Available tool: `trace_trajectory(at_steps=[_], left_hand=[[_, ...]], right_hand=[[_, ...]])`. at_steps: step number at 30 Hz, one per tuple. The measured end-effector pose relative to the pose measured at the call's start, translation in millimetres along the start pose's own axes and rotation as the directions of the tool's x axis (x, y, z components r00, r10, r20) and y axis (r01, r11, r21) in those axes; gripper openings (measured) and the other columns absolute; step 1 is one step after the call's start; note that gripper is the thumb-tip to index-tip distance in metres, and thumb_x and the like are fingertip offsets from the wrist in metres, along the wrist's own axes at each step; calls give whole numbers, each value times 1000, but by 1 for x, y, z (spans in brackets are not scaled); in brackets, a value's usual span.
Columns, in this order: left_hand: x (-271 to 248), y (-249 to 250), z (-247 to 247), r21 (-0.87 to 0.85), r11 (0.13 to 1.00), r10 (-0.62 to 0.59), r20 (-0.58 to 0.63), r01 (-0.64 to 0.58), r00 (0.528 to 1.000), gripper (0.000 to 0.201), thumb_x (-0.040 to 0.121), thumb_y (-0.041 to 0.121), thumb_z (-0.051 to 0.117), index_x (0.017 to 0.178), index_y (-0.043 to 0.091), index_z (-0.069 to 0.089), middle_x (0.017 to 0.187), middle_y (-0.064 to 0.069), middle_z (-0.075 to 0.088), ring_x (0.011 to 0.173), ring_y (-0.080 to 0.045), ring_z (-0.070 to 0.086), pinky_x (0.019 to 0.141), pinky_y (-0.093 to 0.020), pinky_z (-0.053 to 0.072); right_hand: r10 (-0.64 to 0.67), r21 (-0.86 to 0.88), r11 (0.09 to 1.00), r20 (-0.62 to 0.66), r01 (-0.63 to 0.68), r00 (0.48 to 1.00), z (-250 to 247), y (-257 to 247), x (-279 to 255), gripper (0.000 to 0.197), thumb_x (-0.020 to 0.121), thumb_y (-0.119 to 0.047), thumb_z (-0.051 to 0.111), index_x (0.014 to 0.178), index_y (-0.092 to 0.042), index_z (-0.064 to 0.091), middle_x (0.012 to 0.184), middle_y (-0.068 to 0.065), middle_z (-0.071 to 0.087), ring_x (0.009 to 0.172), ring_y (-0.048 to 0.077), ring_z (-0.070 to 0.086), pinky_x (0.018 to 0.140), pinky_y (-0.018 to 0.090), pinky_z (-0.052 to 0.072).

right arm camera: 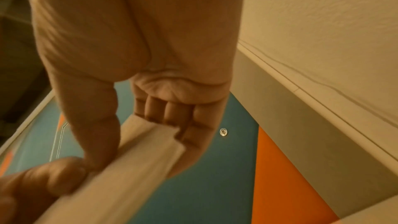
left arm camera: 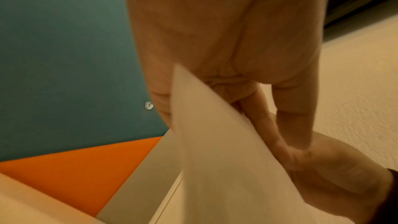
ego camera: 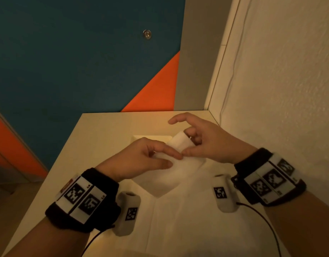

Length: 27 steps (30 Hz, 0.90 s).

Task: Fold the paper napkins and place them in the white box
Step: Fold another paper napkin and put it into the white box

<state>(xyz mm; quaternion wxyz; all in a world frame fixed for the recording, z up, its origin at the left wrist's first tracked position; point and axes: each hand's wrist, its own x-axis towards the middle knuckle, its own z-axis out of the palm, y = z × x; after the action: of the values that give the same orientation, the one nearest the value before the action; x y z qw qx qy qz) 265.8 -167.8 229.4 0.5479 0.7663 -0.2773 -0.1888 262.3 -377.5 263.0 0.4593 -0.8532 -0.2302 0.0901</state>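
Low in the head view, both wrists wear black bands. Mid-frame, the left hand (ego camera: 141, 160) pinches the white paper napkin (ego camera: 171, 171) with thumb and fingers, and the right hand (ego camera: 200, 140) grips its folded upper end (fingers curled). Behind lies the white box (ego camera: 141, 137) on the pale table (ego camera: 104, 130); a teal-and-orange wall (ego camera: 76, 52) fills the upper left.

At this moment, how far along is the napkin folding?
Done: nothing visibly boxed; the white box is mostly hidden. In hand: the left hand and right hand pinch one napkin mid-fold above the table. Left: finishing the fold and boxing it.
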Motion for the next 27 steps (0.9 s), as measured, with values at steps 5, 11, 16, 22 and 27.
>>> trace_trajectory(at_steps=[5, 11, 16, 22, 27], left_hand=[[-14, -23, -4, -218, 970, -158, -218, 109, 963, 29, 85, -5, 59, 93, 17, 77, 102, 0, 73, 89, -19, 68, 80, -32, 57], [-55, -84, -23, -290, 921, -377, -481, 262, 792, 41, 86, -3, 56, 108, 30, 68, 114, 12, 59, 95, -22, 60, 70, -36, 53], [-93, -141, -36, -230, 875, -478, -548, 426, 686, 47, 84, -7, 58, 115, 28, 61, 129, -3, 50, 101, -27, 53, 84, -43, 49], [-118, -181, -41, -150, 805, -546, -566, 574, 617, 61, 83, -3, 60, 127, 37, 47, 121, -7, 51, 104, -34, 51, 92, -53, 46], [-121, -199, -42, -239, 786, -584, -586, 569, 561, 34, 88, 1, 58, 112, 25, 61, 129, -12, 50, 103, -35, 52, 91, -48, 47]], right_hand=[[142, 45, 989, -113, -138, 983, -1, 36, -1, 47, 83, -5, 68, 121, -27, 50, 83, 3, 65, 65, 14, 60, 63, 20, 46], [466, -344, 836, 33, -428, 884, 18, 135, -23, 43, 77, -8, 75, 105, -33, 53, 92, -6, 60, 79, 12, 57, 70, 21, 45], [671, -572, 680, 234, -459, 703, 42, 180, -50, 61, 70, -14, 82, 121, -23, 49, 114, -3, 47, 105, 15, 48, 88, 27, 44], [634, -680, 632, 177, -372, 753, 56, 196, -66, 56, 62, -34, 84, 100, -32, 42, 109, -9, 46, 106, 16, 47, 88, 31, 40], [619, -648, 645, 132, -405, 774, 59, 198, -69, 45, 68, -37, 80, 96, -33, 46, 108, -10, 52, 105, 14, 49, 90, 30, 39]])
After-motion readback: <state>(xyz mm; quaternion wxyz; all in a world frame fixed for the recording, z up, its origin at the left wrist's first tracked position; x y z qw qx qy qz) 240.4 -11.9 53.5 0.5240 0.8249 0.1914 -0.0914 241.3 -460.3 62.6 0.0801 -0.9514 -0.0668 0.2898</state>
